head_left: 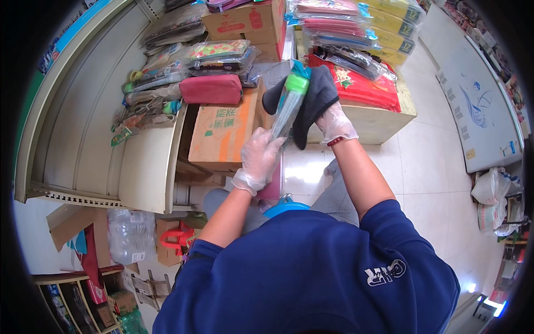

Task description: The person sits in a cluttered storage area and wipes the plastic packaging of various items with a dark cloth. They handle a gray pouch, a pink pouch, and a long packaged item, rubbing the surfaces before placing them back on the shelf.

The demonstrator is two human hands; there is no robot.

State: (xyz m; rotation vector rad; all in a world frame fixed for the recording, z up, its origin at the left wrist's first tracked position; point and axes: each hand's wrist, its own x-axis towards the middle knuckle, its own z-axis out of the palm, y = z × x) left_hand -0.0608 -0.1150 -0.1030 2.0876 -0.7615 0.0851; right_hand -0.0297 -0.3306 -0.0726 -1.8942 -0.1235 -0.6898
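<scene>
My left hand, in a clear thin glove, is closed round the lower end of a long, slim clear package with a bright green top. A blue piece sticks up at its tip. My right hand, gloved too and with a red bead bracelet at the wrist, grips a dark grey cloth. The cloth hangs behind and beside the package's green end; its folds partly hide my right fingers. What lies inside the package is too small to make out.
At left, a metal shelf carries bagged pouches and a dark pink pouch. A cardboard box sits below it. Ahead right, red packages and stacked yellow boxes rest on a stand. A white chest freezer stands far right.
</scene>
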